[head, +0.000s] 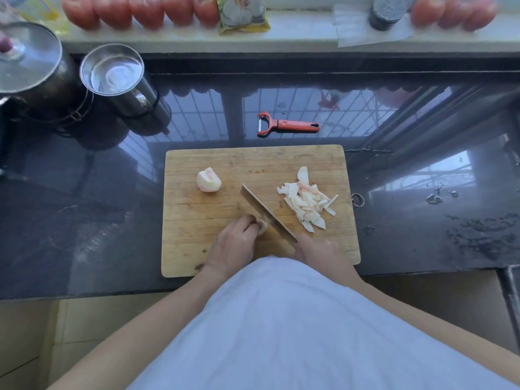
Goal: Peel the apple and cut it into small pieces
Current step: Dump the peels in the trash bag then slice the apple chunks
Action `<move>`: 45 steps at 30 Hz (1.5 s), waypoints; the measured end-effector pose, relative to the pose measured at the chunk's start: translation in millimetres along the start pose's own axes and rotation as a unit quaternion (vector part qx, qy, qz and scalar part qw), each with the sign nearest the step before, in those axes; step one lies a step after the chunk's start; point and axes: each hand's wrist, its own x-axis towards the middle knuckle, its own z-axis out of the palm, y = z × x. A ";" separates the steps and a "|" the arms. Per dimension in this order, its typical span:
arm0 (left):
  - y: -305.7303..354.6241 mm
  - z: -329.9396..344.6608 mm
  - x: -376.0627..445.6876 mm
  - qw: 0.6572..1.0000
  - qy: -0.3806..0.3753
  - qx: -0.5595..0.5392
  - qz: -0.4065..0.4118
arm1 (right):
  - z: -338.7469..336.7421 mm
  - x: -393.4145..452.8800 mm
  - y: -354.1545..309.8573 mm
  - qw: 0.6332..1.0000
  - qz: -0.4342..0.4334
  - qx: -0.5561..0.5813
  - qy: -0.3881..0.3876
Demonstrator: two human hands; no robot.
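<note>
A wooden cutting board (213, 249) lies on the dark counter. A peeled apple chunk (208, 180) sits at its upper left. A heap of small cut apple pieces (308, 202) lies at its right. My left hand (233, 246) pinches a small apple piece (262, 227) with curled fingers near the board's middle. My right hand (319, 251) grips the handle of a knife (267, 212), whose blade runs diagonally up-left and rests right beside that piece.
A red peeler (287, 125) lies on the counter behind the board. Two steel pots (112, 71) stand at the back left. Tomatoes (146, 9) and a packet (243, 14) line the window sill. Water drops (434, 198) dot the counter at right.
</note>
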 end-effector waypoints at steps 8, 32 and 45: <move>-4.0 0.8 0.2 1.000 -0.004 0.000 0.017 | -0.6 -20.5 16.6 0.999 -0.037 -0.035 0.004; 2.4 -7.3 2.7 0.999 -0.026 0.028 0.000 | 4.8 12.6 1.4 0.996 -0.023 -0.088 -0.010; -4.7 -2.3 -0.4 1.000 -0.010 0.016 0.020 | 3.5 -20.2 20.8 0.996 -0.014 -0.087 0.000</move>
